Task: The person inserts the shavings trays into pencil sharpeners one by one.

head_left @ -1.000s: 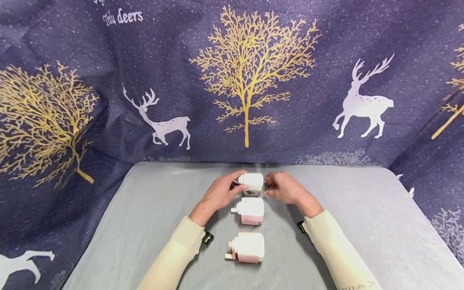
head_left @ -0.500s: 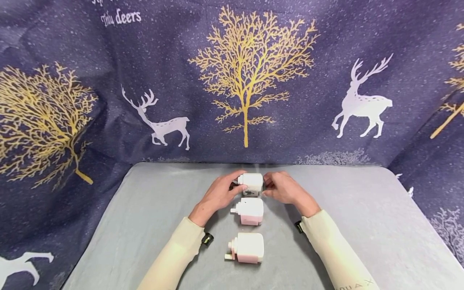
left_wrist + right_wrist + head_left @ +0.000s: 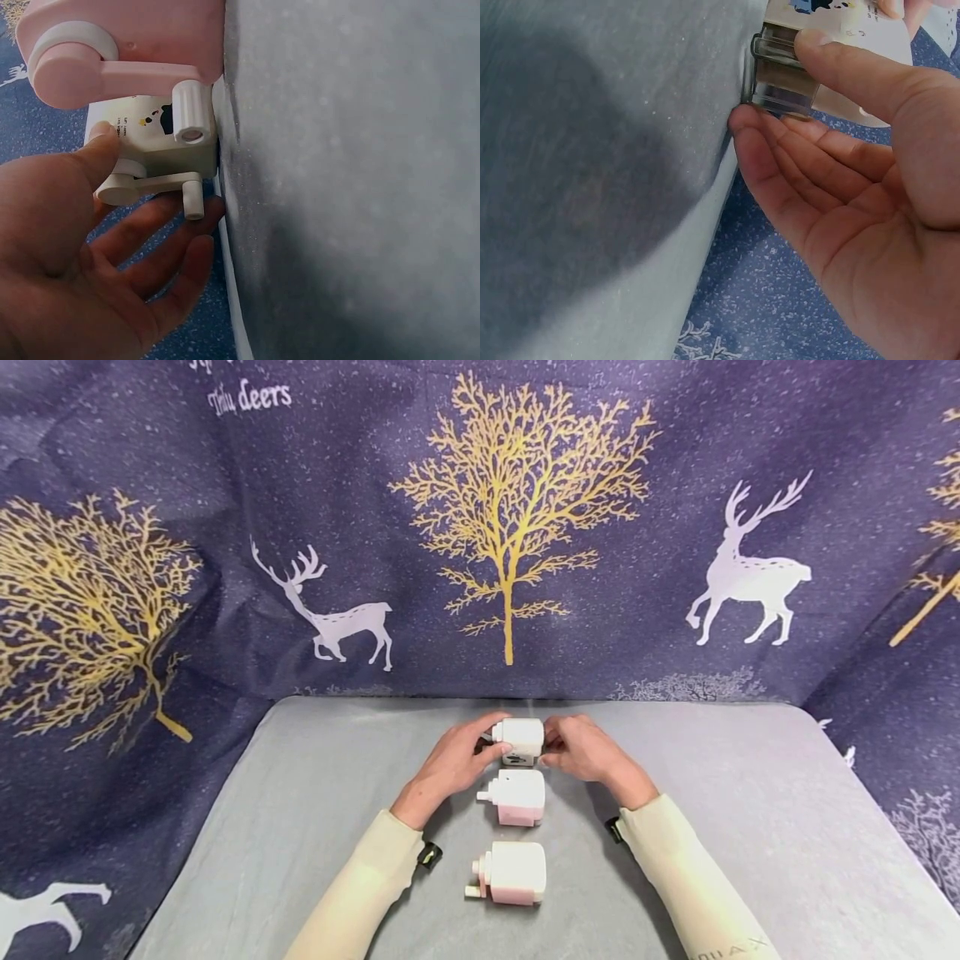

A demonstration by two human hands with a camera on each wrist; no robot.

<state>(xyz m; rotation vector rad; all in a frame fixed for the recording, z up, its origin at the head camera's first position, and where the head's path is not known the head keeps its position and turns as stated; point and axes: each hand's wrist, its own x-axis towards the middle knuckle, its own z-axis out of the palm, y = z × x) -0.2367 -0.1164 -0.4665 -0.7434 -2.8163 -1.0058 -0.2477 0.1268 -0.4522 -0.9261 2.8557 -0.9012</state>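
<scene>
A white hand-crank pencil sharpener (image 3: 522, 737) with a small dark printed picture stands at the far side of the table. My left hand (image 3: 459, 755) grips it from the crank side, thumb on the printed face; in the left wrist view its crank handle (image 3: 193, 199) hangs among my fingers. At the opposite end, my right hand (image 3: 592, 750) pinches the clear shavings drawer (image 3: 784, 79) between thumb and fingers. The drawer sits partly in the sharpener's body, its outer end showing in the right wrist view.
Two pink-and-white crank sharpeners stand in line nearer the front: the middle sharpener (image 3: 521, 797) close before the held one, the front sharpener (image 3: 517, 872) farther forward. Their cranks face left. The grey table (image 3: 330, 827) ends at a dark patterned cloth (image 3: 600, 635).
My right hand has moved slightly left with the drawer, closing the gap to the sharpener's body. My left hand keeps its grip in the same place.
</scene>
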